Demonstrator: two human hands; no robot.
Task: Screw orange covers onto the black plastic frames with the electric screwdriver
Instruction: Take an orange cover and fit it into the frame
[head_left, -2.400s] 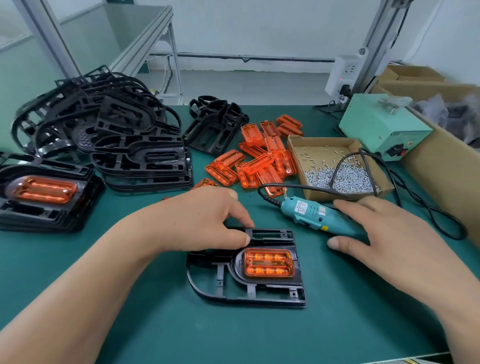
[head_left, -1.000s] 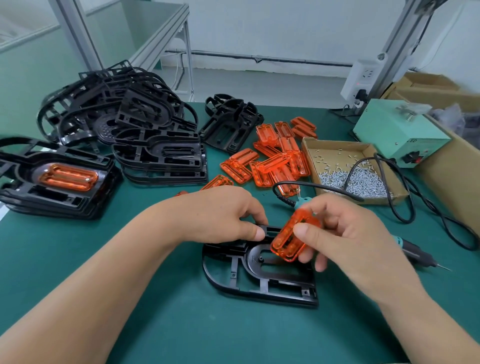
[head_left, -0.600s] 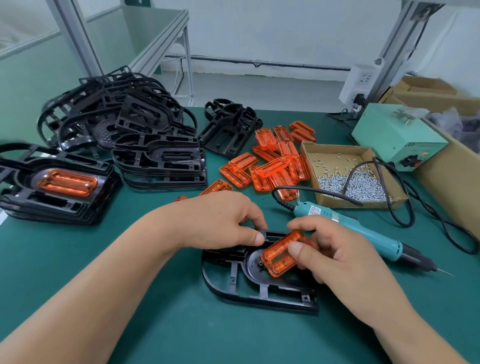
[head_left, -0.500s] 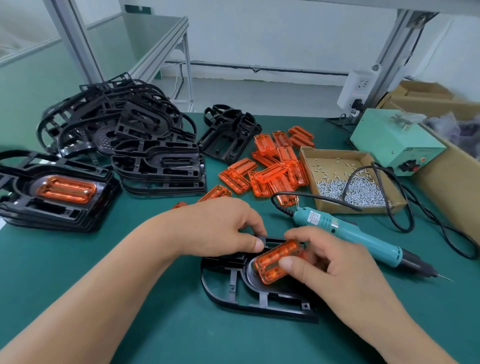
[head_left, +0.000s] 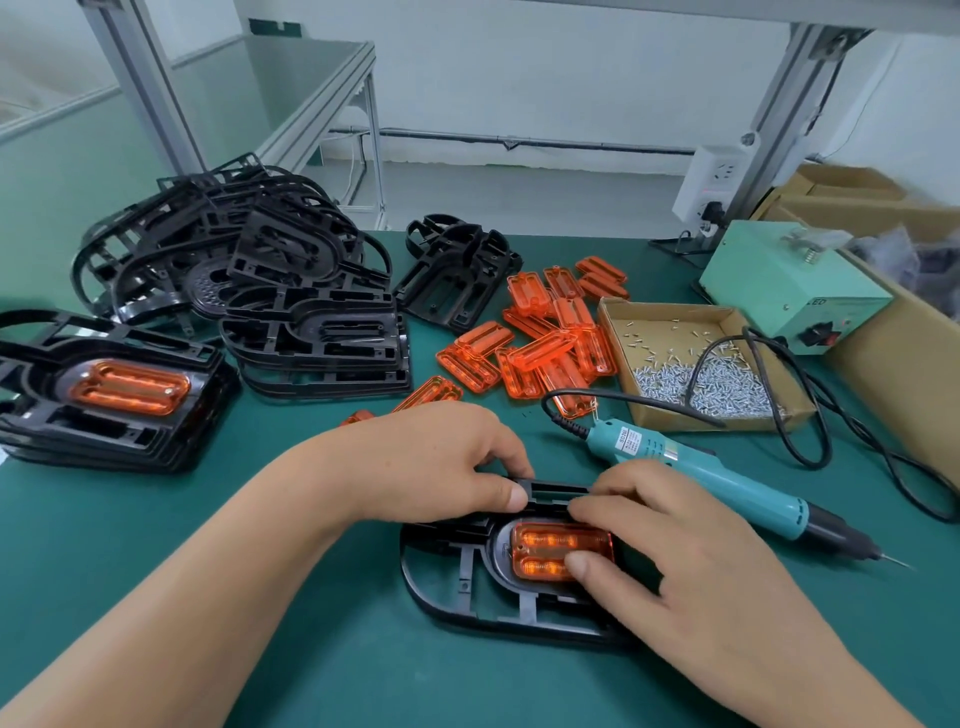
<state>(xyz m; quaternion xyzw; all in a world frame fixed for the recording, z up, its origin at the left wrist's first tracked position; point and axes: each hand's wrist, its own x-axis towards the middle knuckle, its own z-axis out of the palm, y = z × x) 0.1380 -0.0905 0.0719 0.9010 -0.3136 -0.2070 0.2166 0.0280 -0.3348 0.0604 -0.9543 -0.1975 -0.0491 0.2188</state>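
A dark green mat (head_left: 249, 634) covers the workbench, and on its near part lies a black frame (head_left: 447, 592) with an orange cover (head_left: 540, 545) sitting flat in its rounded recess. The left hand (head_left: 431, 462) grips the frame's far edge, fingers curled over it and thumb pressed against the rim. The right hand (head_left: 691, 566) pinches the cover, thumb on its near half and forefinger bent at its far edge. Just behind that hand the electric screwdriver (head_left: 727, 480) lies on the mat, its bit pointing right and its black cable (head_left: 810, 415) looping back over an open cardboard tray (head_left: 615, 332) of small silver screws (head_left: 727, 382). Left of the tray sits a loose heap of spare covers (head_left: 545, 338). Farther left, bare frames are piled in a tangled heap (head_left: 234, 260), with a smaller pile (head_left: 457, 270) beside it, and at the left edge stands a stack of finished frames (head_left: 104, 415), the top one carrying its own cover. A pale green power box (head_left: 779, 286) stands at the right rear, next to brown cartons (head_left: 841, 187). A white socket block (head_left: 711, 176) hangs on an aluminium post (head_left: 800, 88). Beyond the bench are a white wall (head_left: 519, 78), a pale floor and a neighbouring bench (head_left: 306, 83) with an aluminium frame.
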